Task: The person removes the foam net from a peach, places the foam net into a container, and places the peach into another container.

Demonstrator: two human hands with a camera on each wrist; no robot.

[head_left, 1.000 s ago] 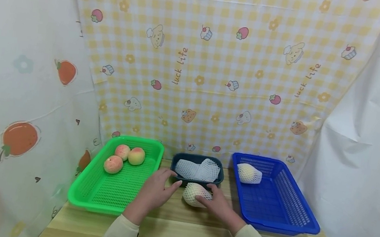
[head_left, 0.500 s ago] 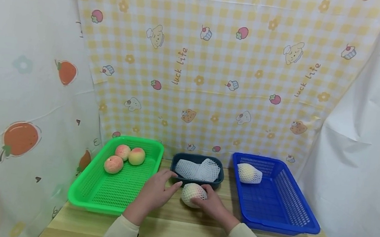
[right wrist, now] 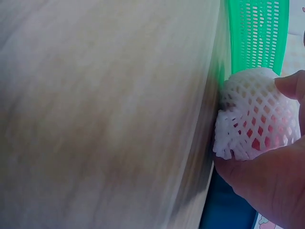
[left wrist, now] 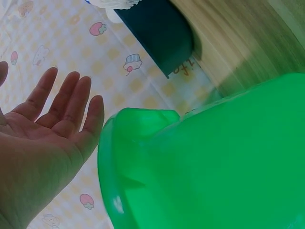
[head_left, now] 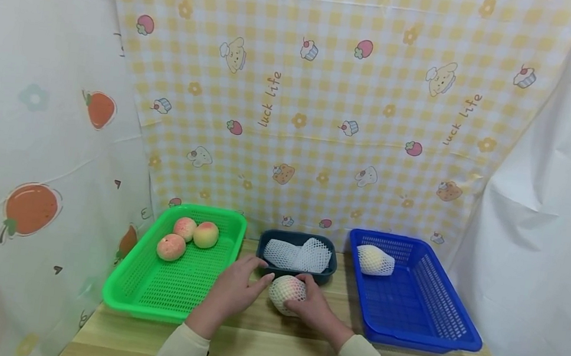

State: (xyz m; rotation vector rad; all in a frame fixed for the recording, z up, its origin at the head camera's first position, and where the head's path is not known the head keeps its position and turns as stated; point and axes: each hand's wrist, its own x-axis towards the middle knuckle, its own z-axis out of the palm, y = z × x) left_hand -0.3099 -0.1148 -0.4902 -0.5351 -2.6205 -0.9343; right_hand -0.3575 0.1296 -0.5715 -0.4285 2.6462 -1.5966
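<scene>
A peach in a white foam net (head_left: 286, 294) sits at the middle of the table, just in front of the small dark tray (head_left: 325, 278). My right hand (head_left: 315, 307) grips it from the right, thumb on the near side and fingers behind. In the right wrist view the netted peach (right wrist: 259, 114) shows pink through the mesh, with the right hand (right wrist: 271, 183) around it. To the left of the peach my left hand (head_left: 236, 286) stays apart from it, holding nothing. Its fingers are extended in the left wrist view, where the left hand (left wrist: 52, 129) is beside the green basket's rim (left wrist: 107, 167).
Three bare peaches (head_left: 206, 235) lie in the green basket (head_left: 113, 297) at the left. White foam nets (head_left: 297, 255) fill the dark tray. At the right, another netted peach (head_left: 374, 261) lies in the blue basket (head_left: 421, 339). A patterned cloth (head_left: 327, 100) hangs behind.
My right hand has closed more around the netted peach and turned it, shifting it slightly left. My left hand has stayed in place.
</scene>
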